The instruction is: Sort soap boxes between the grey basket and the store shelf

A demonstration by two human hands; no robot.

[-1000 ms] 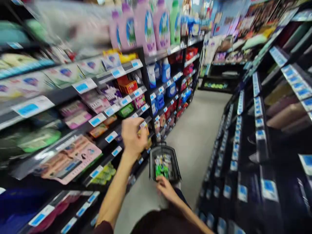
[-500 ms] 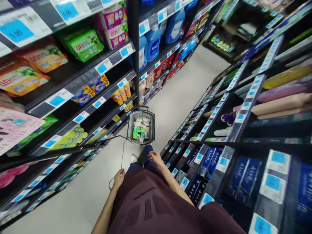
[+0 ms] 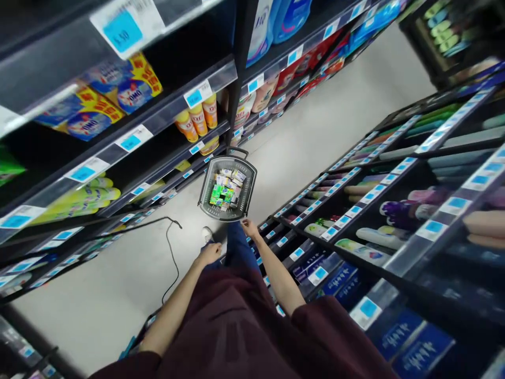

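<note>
A grey shopping basket [image 3: 203, 192] with a dark rim stands on the floor ahead of my legs. Several small white and green packets [image 3: 223, 195] lie inside it. My right hand [image 3: 250, 230] appears just below the basket's near right corner, fingers loosely curled with nothing visible in them; whether it touches the rim I cannot tell. Beside my left thigh, my left hand [image 3: 212, 253] is closed in a loose fist, and nothing shows in it. A thin dark cord [image 3: 172, 258] hangs to its left, apart from the fingers.
Shelving on the left holds blue and yellow OMO packs [image 3: 94, 118], orange-white bottles [image 3: 198, 120] and yellow-green bottles [image 3: 84, 202]. Rolled goods [image 3: 379, 238] and dark blue boxes [image 3: 339, 279] fill the right shelves. The pale aisle floor [image 3: 300, 137] runs ahead between them.
The view has shifted forward and down along the aisle. My left hand has come in toward my leg and away from the cord. My right hand is now closer to the basket in the view.
</note>
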